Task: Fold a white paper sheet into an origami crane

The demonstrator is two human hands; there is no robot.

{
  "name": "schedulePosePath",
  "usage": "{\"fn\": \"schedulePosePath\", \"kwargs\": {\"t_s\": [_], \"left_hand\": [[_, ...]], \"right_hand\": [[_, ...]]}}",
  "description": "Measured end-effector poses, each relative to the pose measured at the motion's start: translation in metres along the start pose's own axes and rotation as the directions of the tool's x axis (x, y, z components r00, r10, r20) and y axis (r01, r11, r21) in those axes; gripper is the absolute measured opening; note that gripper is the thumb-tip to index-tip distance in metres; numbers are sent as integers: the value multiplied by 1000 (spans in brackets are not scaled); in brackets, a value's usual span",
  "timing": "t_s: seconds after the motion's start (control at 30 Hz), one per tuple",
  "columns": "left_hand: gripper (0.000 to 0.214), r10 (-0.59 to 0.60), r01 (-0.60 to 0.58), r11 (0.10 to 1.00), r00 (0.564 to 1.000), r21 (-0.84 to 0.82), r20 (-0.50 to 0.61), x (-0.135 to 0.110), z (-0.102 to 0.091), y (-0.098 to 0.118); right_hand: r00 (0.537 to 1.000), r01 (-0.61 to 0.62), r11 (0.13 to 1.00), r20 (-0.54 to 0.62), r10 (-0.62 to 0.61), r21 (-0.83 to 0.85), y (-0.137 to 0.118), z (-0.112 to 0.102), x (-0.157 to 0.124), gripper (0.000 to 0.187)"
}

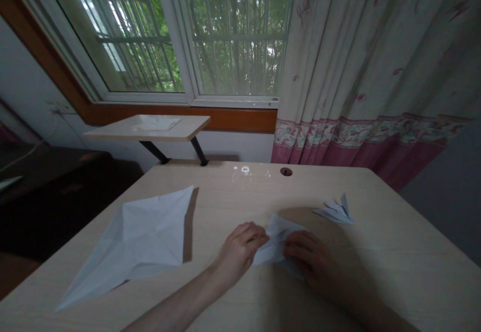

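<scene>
We are looking across a pale wooden desk point(394, 272) toward a barred sliding window point(233, 31), where green trees are showing and soft daylight is coming in. A cream curtain point(376, 61) with a pink patterned hem is hanging at the right. A small pale shelf point(188, 127) on dark legs is standing below the brown sill point(240, 119). Dark furniture point(56, 181) is sitting at the left.

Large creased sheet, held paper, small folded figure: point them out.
Large creased sheet point(146, 236), head view, its middle.
Held paper point(277, 234), head view, bare upper flap.
Small folded figure point(336, 212), head view, its body.
</scene>
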State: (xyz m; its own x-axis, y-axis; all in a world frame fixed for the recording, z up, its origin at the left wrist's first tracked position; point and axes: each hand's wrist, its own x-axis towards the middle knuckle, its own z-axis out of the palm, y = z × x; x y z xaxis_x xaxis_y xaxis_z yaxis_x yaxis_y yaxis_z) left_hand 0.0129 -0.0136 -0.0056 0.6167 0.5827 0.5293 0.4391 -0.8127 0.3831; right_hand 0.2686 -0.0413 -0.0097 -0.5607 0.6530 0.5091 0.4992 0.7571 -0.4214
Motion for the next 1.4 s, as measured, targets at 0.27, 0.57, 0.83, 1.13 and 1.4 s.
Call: {"fn": "schedulePosePath", "kwargs": {"t_s": [0.27, 0.57, 0.83, 1.13, 1.4], "left_hand": [[39, -11, 22, 995, 995, -98, 104, 6, -6, 13], [27, 10, -6, 999, 991, -31, 131, 6, -7, 16], [27, 16, -3, 997, 986, -80, 168, 6, -5, 14], [14, -30, 43, 997, 977, -57, 211, 11, -12, 23], [10, -40, 36, 998, 993, 43, 114, 6, 1, 24]], "right_hand": [[993, -71, 996, 97, 66, 59, -8, -4, 3, 24], [994, -57, 997, 100, 52, 49, -9, -4, 4, 21], [991, -56, 996, 124, 47, 70, -14, -5, 5, 22], [978, -108, 992, 187, 94, 62, -15, -5, 5, 17], [961, -218, 975, 169, 220, -27, -14, 2, 4, 15]]}}
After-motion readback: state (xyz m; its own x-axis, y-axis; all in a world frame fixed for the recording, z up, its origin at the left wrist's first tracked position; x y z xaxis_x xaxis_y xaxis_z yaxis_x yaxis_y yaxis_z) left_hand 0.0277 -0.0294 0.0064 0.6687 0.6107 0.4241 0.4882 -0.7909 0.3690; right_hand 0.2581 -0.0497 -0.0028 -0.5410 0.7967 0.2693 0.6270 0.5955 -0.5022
